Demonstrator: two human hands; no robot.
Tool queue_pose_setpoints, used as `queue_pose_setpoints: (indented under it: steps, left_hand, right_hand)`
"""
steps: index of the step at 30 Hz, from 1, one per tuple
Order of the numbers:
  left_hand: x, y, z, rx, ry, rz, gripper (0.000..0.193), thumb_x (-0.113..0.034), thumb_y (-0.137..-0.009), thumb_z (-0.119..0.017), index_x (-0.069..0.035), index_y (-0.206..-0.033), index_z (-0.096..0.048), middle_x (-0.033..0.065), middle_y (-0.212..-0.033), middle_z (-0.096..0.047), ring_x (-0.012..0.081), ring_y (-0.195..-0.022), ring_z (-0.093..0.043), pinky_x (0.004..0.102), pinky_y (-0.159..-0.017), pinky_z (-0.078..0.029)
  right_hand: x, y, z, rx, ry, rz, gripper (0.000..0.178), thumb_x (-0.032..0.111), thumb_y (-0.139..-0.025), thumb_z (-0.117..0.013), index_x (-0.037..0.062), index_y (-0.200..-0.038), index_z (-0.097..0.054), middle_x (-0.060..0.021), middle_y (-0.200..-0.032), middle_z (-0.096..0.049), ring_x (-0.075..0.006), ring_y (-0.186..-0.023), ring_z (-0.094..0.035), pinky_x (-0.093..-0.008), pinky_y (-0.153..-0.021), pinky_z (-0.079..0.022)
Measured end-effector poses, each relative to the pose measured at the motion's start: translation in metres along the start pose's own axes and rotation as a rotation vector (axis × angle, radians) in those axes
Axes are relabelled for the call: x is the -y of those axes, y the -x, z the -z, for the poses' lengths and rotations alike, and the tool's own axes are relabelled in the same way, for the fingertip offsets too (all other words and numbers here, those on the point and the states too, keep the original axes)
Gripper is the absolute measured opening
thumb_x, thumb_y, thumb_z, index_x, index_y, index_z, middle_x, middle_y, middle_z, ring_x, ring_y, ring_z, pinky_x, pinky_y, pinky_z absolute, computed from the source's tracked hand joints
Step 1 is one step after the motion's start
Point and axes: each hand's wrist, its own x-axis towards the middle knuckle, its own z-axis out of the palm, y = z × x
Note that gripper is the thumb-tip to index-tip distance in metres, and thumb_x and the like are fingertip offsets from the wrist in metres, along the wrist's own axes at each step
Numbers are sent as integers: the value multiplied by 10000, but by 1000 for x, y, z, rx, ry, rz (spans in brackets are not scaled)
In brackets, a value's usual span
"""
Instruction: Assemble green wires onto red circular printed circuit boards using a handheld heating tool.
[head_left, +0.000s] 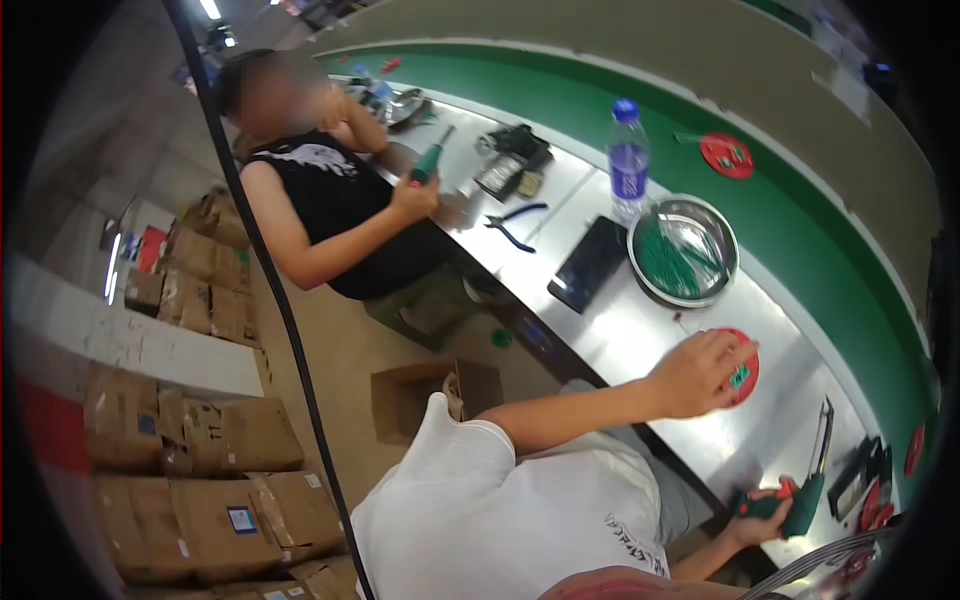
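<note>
Stretches bare left forearm [585, 407] outward, with bare left hand [695, 374] back upward, fingers [735, 354] loosely bent; curls bare right hand [763, 522] into a closed grip, right of the left hand.

- Red disc [749, 387]: partly covered by the left hand [702, 374]; the small green piece [739, 377] on it is too small to identify.
- Green hand tool [803, 506]: its grip is partly concealed by the fingers of the right hand [766, 516].
- Steel bowl [734, 262]: the green strips [672, 255] within overlap and cannot be counted.
- Co-worker [330, 215]: face blurred.
- Black cable [265, 240]: cut off by the upper and lower edges; obscures part of the cardboard boxes [225, 520].
- Red parts [876, 510], at right: too indistinct to identify.
</note>
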Motion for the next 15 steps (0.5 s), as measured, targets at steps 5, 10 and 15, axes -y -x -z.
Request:
queue_pose_setpoints:
  steps: [5,10,15]
  left_hand:
    - [12,-35,16,403,-220,-153,751,-273,-726,-788,-135,-1406,-499,138,-1211,-592,335,-1204,-492,515,-1010,-366]
    - [28,-92,-55,297,-178,-295,576,-137,-810,-678,-146,-1369,-540,178,-1289,-579,387,-1310,-449,600,-1084,-321]
    - [59,-193,-77,-211,-203,-292,535,-202,-756,-690,-83,-1271,-609,209,-1271,-551,392,-1228,-496,573,-1036,-372]
  right_hand:
    - [-5,-16,-2,-82,-18,5,368,234,-1001,-462,-100,-1121,-557,-179,-1026,-639,-171,-509,-494,-289,-522,-430]
    - [-10,-9,9,-264,-70,78,448,354,-1015,-470,-54,-1157,-591,-77,-694,-560,-165,-556,-484,-295,-562,-417]
    - [5,-6,2,-433,-185,-92,415,360,-992,-462,-1,-1083,-648,-38,-604,-527,-157,-523,-478,-280,-566,-417]
